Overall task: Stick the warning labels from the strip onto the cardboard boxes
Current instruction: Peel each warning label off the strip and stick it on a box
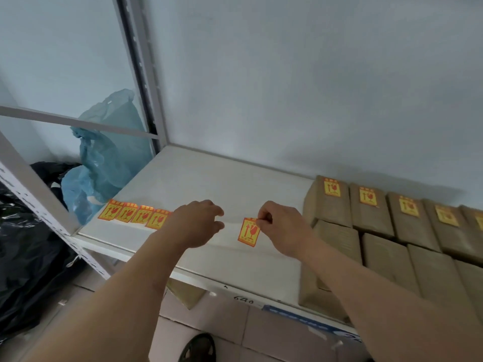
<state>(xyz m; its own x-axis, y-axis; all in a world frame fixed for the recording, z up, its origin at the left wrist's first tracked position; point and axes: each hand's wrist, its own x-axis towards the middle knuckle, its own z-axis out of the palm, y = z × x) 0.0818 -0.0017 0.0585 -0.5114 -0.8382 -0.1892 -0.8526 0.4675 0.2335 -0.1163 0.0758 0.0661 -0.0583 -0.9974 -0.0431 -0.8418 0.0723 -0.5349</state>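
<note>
Shelf board (209,178): label strip (134,214) lies at left front edge; cardboard boxes (392,231) in rows at right, against wall. One label (248,232) between them. Plastic bags (104,158) left of shelf.

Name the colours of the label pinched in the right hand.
Yellow with red-orange border and symbols, head view.

Right hand (281,226) pinches one yellow warning label (248,232) by its top corner, hanging just over the shelf (209,178). Left hand (198,222) rests on the label strip (136,214) near the shelf's left front corner. Labelled cardboard boxes (392,226) crowd the right end.
</note>
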